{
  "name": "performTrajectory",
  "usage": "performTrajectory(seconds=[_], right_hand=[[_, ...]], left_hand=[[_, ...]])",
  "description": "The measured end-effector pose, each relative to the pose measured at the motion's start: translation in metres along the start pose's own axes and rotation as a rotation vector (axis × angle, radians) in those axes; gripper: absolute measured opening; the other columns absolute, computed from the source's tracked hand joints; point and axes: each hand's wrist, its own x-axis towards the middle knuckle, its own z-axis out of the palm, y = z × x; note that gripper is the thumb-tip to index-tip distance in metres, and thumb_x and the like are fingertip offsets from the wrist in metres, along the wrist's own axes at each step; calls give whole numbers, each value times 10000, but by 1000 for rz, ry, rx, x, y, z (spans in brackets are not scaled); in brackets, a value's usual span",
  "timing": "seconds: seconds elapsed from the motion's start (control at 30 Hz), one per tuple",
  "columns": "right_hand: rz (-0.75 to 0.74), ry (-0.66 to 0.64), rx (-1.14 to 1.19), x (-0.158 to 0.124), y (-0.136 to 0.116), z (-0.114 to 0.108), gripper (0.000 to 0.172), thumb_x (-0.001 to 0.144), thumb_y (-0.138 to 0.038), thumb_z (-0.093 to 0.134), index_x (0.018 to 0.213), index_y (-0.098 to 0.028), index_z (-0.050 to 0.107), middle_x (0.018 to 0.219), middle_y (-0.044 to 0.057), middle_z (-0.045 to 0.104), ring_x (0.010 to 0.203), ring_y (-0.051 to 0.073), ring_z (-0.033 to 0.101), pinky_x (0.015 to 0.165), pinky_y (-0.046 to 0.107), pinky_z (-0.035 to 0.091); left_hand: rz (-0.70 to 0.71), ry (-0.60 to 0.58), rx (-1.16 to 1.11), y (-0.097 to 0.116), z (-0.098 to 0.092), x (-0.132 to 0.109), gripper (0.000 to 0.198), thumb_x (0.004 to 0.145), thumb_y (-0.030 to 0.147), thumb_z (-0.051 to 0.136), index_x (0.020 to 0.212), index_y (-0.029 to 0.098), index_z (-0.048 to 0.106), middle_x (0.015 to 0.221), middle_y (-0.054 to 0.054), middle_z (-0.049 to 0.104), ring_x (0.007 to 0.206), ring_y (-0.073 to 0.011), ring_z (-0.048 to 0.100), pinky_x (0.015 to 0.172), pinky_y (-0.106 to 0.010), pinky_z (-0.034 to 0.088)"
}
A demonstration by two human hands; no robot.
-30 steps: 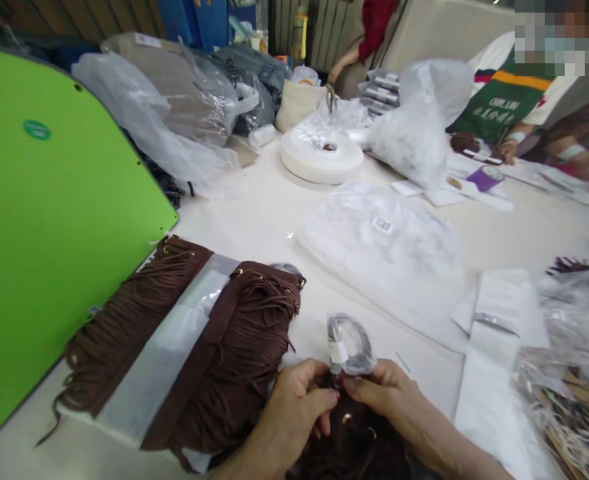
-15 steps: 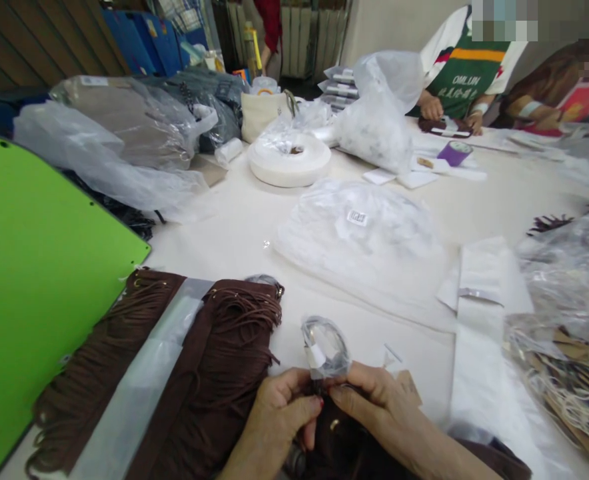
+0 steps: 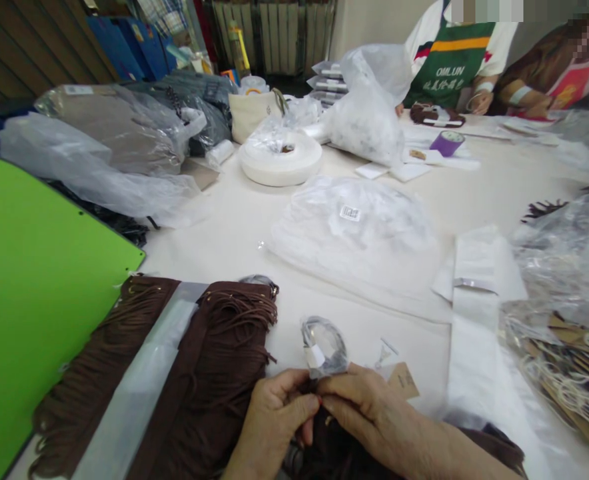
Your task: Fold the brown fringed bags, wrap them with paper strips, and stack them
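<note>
A ring-shaped loop in clear plastic (image 3: 340, 345), with a small white label, stands up at the lower middle of the view. My left hand (image 3: 274, 420) pinches at its lower end with thumb and fingers. From the other side, my right hand (image 3: 379, 410) is closed at the same spot, fingertips nearly meeting the left ones. Beneath both hands lies a dark brown item (image 3: 347, 453), mostly hidden by my hands and the frame edge. Left of them are dark brown fringed pieces (image 3: 224, 360) with a pale wrapping band (image 3: 139, 380) across them.
A green board (image 3: 49, 300) borders the left. Ahead lie a clear plastic bag (image 3: 359, 247) with a barcode and a white tape roll (image 3: 279, 160). White strips (image 3: 474, 333), a brown tag (image 3: 404, 380) and corded tags (image 3: 574, 380) are at right. Co-workers stand across the table.
The view has shifted slightly. My right fingers have moved a little over the lower end of the loop. The co-worker's hands across the table have moved apart from the brown item there.
</note>
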Motion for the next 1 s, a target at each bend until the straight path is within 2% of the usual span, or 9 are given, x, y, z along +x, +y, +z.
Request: performTrajectory(seconds=[0.17, 0.23, 0.33, 0.4, 0.53, 0.67, 0.8, 0.87, 1.0], right_hand=[[86, 91, -2, 3, 7, 4, 235, 868, -253, 461, 741, -208, 653, 733, -1, 614, 698, 129, 549, 645, 204, 412], [114, 105, 21, 3, 7, 2, 211, 850, -286, 482, 754, -218, 657, 719, -6, 624, 679, 137, 548, 640, 214, 415], [161, 98, 82, 1, 11, -1, 231, 841, -372, 482, 777, -224, 648, 728, -4, 624, 678, 149, 545, 637, 227, 417], [216, 82, 108, -1, 15, -2, 266, 834, -433, 481, 793, -225, 641, 736, 1, 616, 684, 156, 540, 632, 232, 415], [317, 63, 126, -2, 22, 0, 314, 794, -510, 522, 807, -220, 641, 705, 2, 603, 667, 158, 528, 625, 234, 414], [374, 90, 159, -2, 20, 3, 350, 785, -535, 520, 854, -212, 634, 682, -2, 599, 646, 156, 529, 603, 235, 415], [404, 91, 166, 0, 15, 3, 364, 758, -549, 543, 872, -216, 633, 703, 2, 613, 645, 162, 537, 611, 241, 421], [436, 90, 152, 0, 14, 3, 367, 748, -555, 552, 872, -220, 636, 682, -4, 609, 625, 158, 527, 601, 238, 415], [454, 93, 148, 0, 16, 4, 368, 745, -556, 556, 876, -222, 639, 653, -14, 592, 608, 149, 508, 558, 223, 388]], left_hand=[[35, -66, 47, 0, 0, -2, 442, 605, 328, 583, 956, 68, 653, 372, 65, 435, 328, -65, 377, 393, -185, 278], [63, -34, 9, -3, 3, -2, 407, 598, 292, 574, 940, 84, 652, 398, 73, 435, 314, -51, 350, 368, -177, 257], [60, 61, -126, -8, 10, -1, 376, 554, 226, 582, 909, 110, 621, 591, 29, 566, 345, -46, 361, 335, -178, 273], [43, 93, -180, -9, 15, -1, 328, 539, 194, 577, 858, 122, 604, 650, 20, 583, 370, -51, 366, 329, -183, 285], [100, 141, -7, -11, 19, -5, 229, 620, 157, 544, 822, 141, 652, 524, 54, 484, 440, -72, 377, 417, -189, 291], [168, 185, 151, -11, 18, -9, 270, 661, 140, 543, 886, 167, 690, 638, 23, 526, 567, -97, 428, 533, -206, 337], [88, 122, 8, -12, 14, -8, 302, 663, 154, 534, 938, 145, 661, 565, 45, 512, 472, -86, 414, 460, -191, 328], [53, 87, -43, -14, 12, -7, 291, 712, 177, 485, 960, 136, 631, 514, 53, 508, 408, -83, 412, 424, -185, 327], [-16, 87, 97, -14, 8, -7, 255, 790, 205, 379, 871, 157, 616, 379, 67, 431, 351, -111, 421, 407, -194, 333]])
